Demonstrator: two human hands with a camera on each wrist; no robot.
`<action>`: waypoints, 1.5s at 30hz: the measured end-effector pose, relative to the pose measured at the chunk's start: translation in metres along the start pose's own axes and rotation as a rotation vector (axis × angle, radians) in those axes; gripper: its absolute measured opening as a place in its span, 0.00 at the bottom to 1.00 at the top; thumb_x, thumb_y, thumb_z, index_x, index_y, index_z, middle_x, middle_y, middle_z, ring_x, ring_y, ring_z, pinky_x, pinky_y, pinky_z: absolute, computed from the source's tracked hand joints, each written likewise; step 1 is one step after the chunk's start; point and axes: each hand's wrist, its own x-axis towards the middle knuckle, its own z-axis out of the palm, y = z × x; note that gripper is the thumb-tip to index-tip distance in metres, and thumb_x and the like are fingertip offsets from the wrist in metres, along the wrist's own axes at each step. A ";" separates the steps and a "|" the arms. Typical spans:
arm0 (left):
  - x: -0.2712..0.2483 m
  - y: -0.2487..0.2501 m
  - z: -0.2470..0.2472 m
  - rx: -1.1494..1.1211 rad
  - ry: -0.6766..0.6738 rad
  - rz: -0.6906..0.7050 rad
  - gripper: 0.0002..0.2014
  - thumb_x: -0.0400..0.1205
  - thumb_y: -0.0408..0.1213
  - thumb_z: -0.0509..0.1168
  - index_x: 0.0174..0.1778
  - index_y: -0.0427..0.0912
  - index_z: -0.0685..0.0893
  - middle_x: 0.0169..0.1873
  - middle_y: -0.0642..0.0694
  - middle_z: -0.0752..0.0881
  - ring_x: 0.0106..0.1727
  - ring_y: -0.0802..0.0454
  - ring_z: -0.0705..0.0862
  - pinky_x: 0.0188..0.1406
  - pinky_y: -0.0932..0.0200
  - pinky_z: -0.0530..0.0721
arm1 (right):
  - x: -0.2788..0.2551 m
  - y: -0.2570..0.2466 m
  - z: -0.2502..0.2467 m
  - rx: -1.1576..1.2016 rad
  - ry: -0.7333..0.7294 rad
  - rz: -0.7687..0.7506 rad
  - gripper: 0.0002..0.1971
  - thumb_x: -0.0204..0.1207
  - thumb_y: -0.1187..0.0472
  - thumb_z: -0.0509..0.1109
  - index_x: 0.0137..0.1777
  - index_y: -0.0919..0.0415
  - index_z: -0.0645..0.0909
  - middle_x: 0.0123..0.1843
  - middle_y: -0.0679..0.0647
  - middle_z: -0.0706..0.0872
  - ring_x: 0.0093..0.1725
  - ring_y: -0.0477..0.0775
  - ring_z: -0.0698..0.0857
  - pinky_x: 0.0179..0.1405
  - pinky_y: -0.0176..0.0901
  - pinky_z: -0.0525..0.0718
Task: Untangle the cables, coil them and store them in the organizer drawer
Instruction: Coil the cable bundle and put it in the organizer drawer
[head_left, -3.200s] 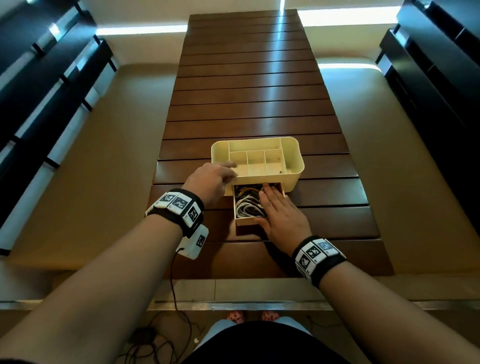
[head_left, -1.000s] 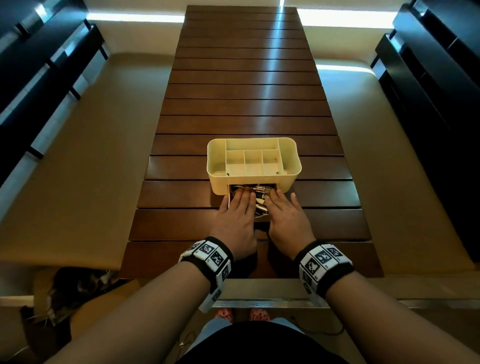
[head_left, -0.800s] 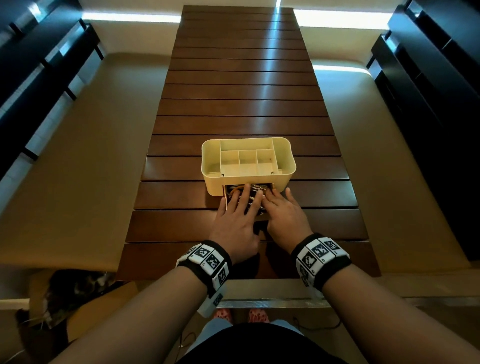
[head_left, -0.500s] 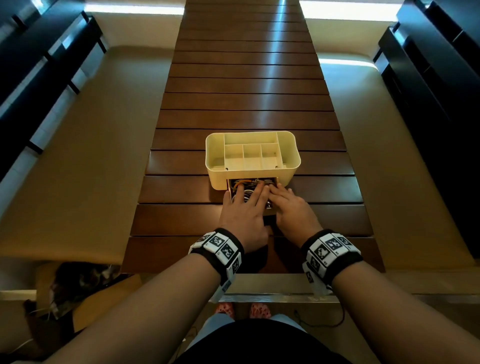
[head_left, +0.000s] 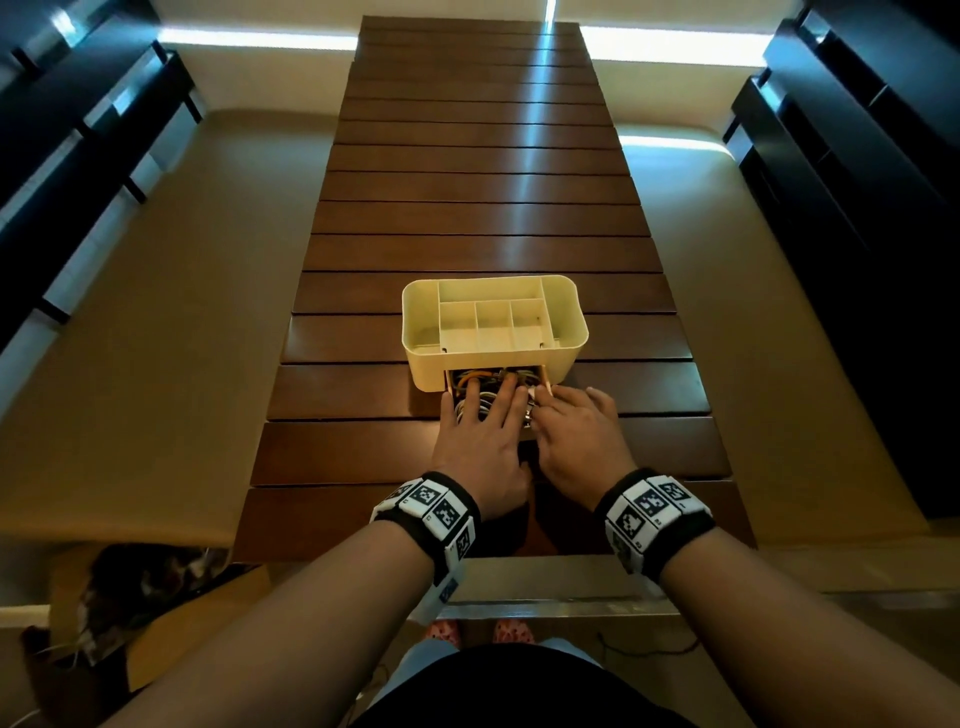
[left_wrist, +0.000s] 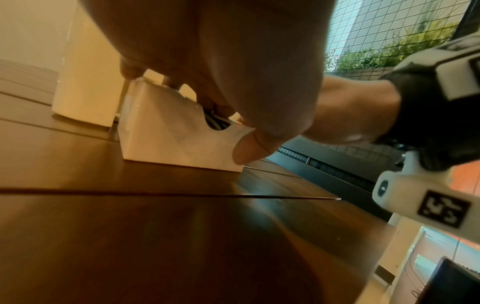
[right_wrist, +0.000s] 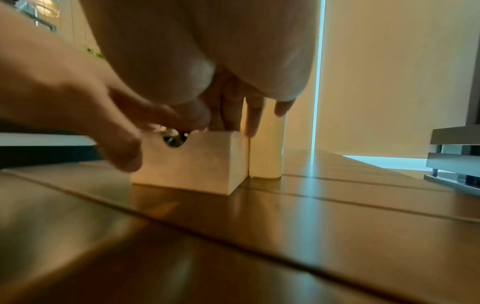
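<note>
- Here the left hand (head_left: 480, 441) lies flat, fingers straight and spread, its fingertips (head_left: 470, 391) pressing down on the cables (head_left: 485, 402) in the drawer (left_wrist: 179, 142); it grips nothing.
- Just beside it, the right hand (head_left: 574, 441) is also flat and relaxed, its fingers reaching over the drawer's right edge; whether they touch a cable or only the rim cannot be told.
- Under both palms the coiled cables, white, grey and orange, fill the half-open drawer, which juts toward the wrists from the base of the cream organizer (head_left: 569, 358).
- The cables look light and springy; coils like these probably want to rise again, so flat downward pressure seems better than a pinch.
- The drawer looks like thin, light plastic with a scooped notch (right_wrist: 174, 144) in its front wall; that front is likely the best place to push, below the left thumb (left_wrist: 246, 151).
- The organizer seems light enough to slide on the smooth slatted table (head_left: 467, 208), so bracing its body may be needed.
</note>
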 end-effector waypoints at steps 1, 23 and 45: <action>0.000 -0.001 -0.001 -0.003 0.000 0.005 0.44 0.82 0.60 0.54 0.88 0.51 0.36 0.88 0.50 0.37 0.87 0.34 0.40 0.83 0.28 0.38 | 0.003 0.001 -0.004 0.003 -0.011 0.013 0.23 0.81 0.49 0.52 0.65 0.50 0.85 0.72 0.44 0.83 0.77 0.51 0.73 0.78 0.55 0.56; -0.041 -0.015 0.015 0.028 0.146 0.073 0.38 0.81 0.45 0.45 0.88 0.37 0.43 0.87 0.38 0.38 0.86 0.45 0.32 0.83 0.44 0.28 | 0.013 -0.025 0.012 0.172 -0.153 0.002 0.41 0.74 0.39 0.35 0.88 0.52 0.50 0.90 0.48 0.52 0.87 0.46 0.54 0.86 0.54 0.56; -0.005 -0.014 -0.009 0.102 0.019 -0.071 0.37 0.87 0.51 0.52 0.88 0.37 0.48 0.87 0.41 0.53 0.87 0.42 0.51 0.83 0.42 0.58 | 0.022 -0.011 -0.004 0.618 -0.068 0.143 0.18 0.83 0.51 0.66 0.71 0.44 0.82 0.74 0.44 0.82 0.74 0.47 0.80 0.75 0.49 0.77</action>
